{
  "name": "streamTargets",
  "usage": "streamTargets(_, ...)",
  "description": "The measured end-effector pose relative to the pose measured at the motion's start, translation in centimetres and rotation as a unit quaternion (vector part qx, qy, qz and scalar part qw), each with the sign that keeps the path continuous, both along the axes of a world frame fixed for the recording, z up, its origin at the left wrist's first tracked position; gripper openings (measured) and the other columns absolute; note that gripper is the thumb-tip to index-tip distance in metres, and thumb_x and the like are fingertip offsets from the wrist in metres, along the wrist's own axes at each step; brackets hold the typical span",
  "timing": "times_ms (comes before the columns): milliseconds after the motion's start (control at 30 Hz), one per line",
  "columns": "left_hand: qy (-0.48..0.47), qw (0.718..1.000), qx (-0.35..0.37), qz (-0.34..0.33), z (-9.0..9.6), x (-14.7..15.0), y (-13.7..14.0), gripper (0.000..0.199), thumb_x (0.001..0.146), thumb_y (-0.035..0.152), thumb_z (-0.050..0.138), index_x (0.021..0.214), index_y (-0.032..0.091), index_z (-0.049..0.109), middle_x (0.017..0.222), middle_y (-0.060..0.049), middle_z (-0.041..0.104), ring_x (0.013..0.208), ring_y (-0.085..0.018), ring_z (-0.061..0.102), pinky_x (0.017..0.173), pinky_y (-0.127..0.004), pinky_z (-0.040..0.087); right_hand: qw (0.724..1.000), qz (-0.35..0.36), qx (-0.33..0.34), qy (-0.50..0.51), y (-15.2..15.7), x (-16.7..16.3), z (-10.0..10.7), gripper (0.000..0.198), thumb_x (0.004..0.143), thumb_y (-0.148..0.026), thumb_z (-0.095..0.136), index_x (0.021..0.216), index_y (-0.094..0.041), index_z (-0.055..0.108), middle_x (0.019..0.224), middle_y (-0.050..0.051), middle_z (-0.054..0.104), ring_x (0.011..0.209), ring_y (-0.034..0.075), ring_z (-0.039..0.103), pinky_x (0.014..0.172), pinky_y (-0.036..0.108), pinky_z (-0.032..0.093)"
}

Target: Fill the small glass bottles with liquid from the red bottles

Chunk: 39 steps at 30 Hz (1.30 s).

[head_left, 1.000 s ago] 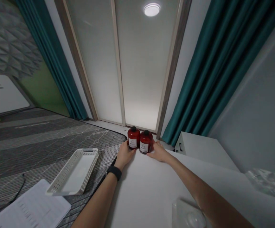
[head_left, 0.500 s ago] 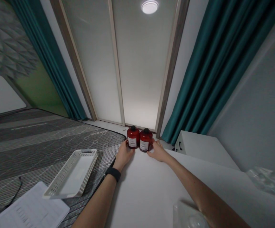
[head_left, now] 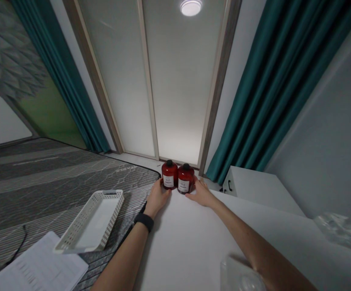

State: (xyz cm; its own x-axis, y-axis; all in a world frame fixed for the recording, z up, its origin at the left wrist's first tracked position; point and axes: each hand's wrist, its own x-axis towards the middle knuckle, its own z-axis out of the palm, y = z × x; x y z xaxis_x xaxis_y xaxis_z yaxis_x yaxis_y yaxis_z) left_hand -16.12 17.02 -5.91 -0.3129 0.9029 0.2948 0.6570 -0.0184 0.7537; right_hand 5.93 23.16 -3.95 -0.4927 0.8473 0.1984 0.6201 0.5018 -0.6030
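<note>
Two round red bottles with black caps and white labels stand upright side by side, close together, at the far edge of the white tabletop (head_left: 175, 242). Around the outer side of the left red bottle (head_left: 169, 174) curls my left hand (head_left: 157, 198), its thumb at the bottle's base; a dark band circles that wrist. My right hand (head_left: 203, 194) grips the right red bottle (head_left: 185, 178) from the right, thumb low at the front. The fingers behind both bottles are partly hidden.
Left of the tabletop, a white perforated basket (head_left: 95, 222) and printed papers (head_left: 42, 266) lie on a grey patterned bed surface (head_left: 72, 173). A clear plastic item (head_left: 242, 275) sits under my right forearm, and crumpled clear plastic (head_left: 342, 230) lies at right. Beyond is a white cabinet (head_left: 263, 190).
</note>
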Motion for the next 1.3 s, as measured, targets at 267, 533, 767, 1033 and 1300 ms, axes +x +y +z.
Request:
streamTargets(267,0.009,1.0,-0.002,0.005,0.1,0.1,-0.2,0.053,0.078,0.022,0.068,0.128,0.014,0.053,0.129,-0.019,0.062,0.119,-0.033,0.059,0.096,-0.044,0.048,1.0,0.011,-0.001,0.017,0.0,0.1,-0.1,0.092,0.074,-0.03,0.074,0.151,-0.023,0.025,0.132,0.015,0.061,0.123,0.037,0.053,0.102,0.053,0.037)
streamTargets(533,0.048,0.998,0.014,0.027,0.9,0.5,-0.7,0.053,0.071,0.012,0.064,0.123,0.013,0.053,0.122,-0.017,0.062,0.116,-0.031,0.059,0.096,-0.043,0.046,0.999,0.018,-0.026,0.037,-0.4,1.4,0.4,0.105,0.072,-0.028,0.076,0.156,-0.02,0.013,0.135,0.017,0.056,0.124,0.031,0.054,0.106,0.05,0.038)
streamTargets(767,0.066,0.992,0.069,0.087,2.1,0.8,-1.8,0.024,0.082,0.024,0.058,0.105,0.018,0.053,0.102,-0.009,0.06,0.102,-0.027,0.059,0.091,-0.043,0.047,0.999,-0.009,-0.019,0.027,-2.4,3.8,1.0,0.09,0.08,-0.029,0.069,0.155,-0.019,0.021,0.136,0.017,0.055,0.13,0.03,0.048,0.111,0.051,0.032)
streamTargets(1033,0.086,0.982,0.155,0.059,3.2,1.4,-3.1,0.003,0.083,0.021,0.05,0.081,0.022,0.052,0.082,-0.005,0.059,0.083,-0.025,0.058,0.076,-0.036,0.046,1.0,-0.01,-0.015,0.022,-6.2,7.3,2.8,0.058,0.085,-0.026,0.064,0.141,-0.021,0.048,0.128,0.013,0.061,0.122,0.028,0.055,0.107,0.049,0.036)
streamTargets(1300,0.133,0.958,0.236,-0.096,4.4,5.0,-5.3,0.011,0.088,0.02,0.045,0.084,0.02,0.055,0.08,-0.005,0.058,0.079,-0.024,0.055,0.075,-0.037,0.045,0.996,-0.048,-0.026,0.075,-10.7,11.1,3.7,0.039,0.087,-0.016,0.055,0.124,-0.025,0.062,0.114,0.007,0.069,0.112,0.024,0.062,0.105,0.047,0.039)
